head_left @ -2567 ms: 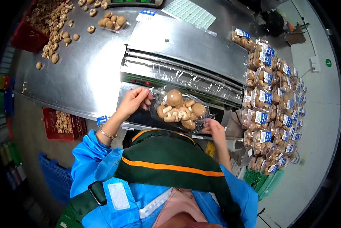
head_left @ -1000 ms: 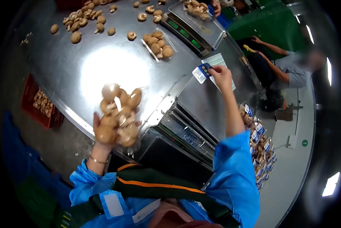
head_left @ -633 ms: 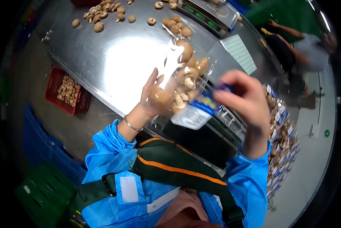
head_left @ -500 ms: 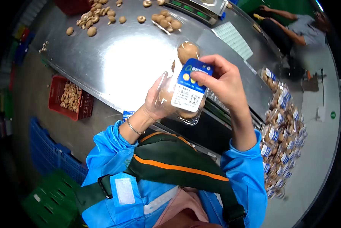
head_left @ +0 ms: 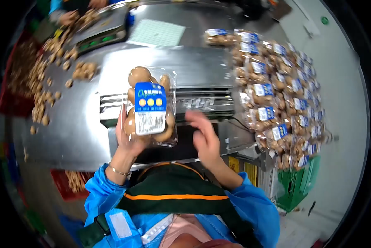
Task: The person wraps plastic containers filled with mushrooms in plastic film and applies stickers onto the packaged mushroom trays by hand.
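A clear wrapped tray of brown mushrooms (head_left: 167,128) is held up over the steel table, tilted towards the camera. My left hand (head_left: 127,138) grips its lower left side, with part of the fingers hidden behind it. On the tray's upper face lies a blue and white label (head_left: 150,108) with a code on it. To the right of the tray, touching nothing, is my right hand (head_left: 204,134), its fingers apart and slightly blurred. Behind both hands is the wrapping machine (head_left: 202,103) with its rollers.
Many labelled mushroom packs (head_left: 262,89) are stacked at the right. A label sheet (head_left: 156,33) and a scale (head_left: 100,40) stand at the back. Loose mushrooms (head_left: 40,99) and a red crate (head_left: 18,78) are at the left. Another person's hands (head_left: 69,17) show at the upper left.
The label has gone from my right hand's fingers onto the tray. My right hand has let go and moved away from the tray. The view has turned towards the stacked packs.
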{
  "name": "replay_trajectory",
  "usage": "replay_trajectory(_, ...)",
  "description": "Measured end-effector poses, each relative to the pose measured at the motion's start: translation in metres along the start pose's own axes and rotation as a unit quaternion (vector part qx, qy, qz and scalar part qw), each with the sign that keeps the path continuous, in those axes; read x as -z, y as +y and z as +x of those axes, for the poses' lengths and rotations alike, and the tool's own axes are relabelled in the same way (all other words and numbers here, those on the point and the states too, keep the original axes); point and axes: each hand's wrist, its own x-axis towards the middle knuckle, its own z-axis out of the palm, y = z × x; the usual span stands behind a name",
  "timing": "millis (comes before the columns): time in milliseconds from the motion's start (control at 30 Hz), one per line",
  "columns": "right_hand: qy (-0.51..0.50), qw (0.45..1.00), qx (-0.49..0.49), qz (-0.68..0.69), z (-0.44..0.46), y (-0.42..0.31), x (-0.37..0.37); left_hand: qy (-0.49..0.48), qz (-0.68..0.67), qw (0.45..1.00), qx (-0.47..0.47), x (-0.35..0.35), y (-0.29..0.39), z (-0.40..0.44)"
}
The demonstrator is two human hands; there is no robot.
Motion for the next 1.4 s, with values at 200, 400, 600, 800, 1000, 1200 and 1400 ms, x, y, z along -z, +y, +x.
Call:
replay_trajectory(200,-0.020,0.726,-0.277,0.629,0.042,0.066,0.081,-0.011,0.337,0.936,0.104,-0.074,-0.059,0.067)
replay_trajectory(400,0.204,0.881,-0.117,0.411,0.158,0.116,0.228,0.037,0.602,0.773,-0.199,-0.047,-0.026,0.067)
replay_trajectory(600,0.278,0.837,-0.168,0.441,0.247,0.247,0.339,0.358,0.480,0.686,-0.412,0.066,0.050,-0.032)
replay_trajectory(800,0.259,0.894,-0.352,0.102,0.252,0.256,0.370,0.600,0.477,0.510,-0.391,0.249,0.061,-0.190)
replay_trajectory(1000,0.288,0.950,-0.117,0.007,0.200,0.178,0.244,0.645,0.338,0.628,-0.275,0.341,0.019,-0.214)
replay_trajectory(1200,-0.033,0.997,0.010,-0.064,0.149,0.003,-0.028,0.472,0.352,0.794,-0.152,0.297,0.035,-0.228)
replay_trajectory(1400,-0.576,0.816,-0.049,-0.004,0.010,-0.012,-0.231,0.252,0.661,0.675,-0.208,0.169,0.082,-0.244)
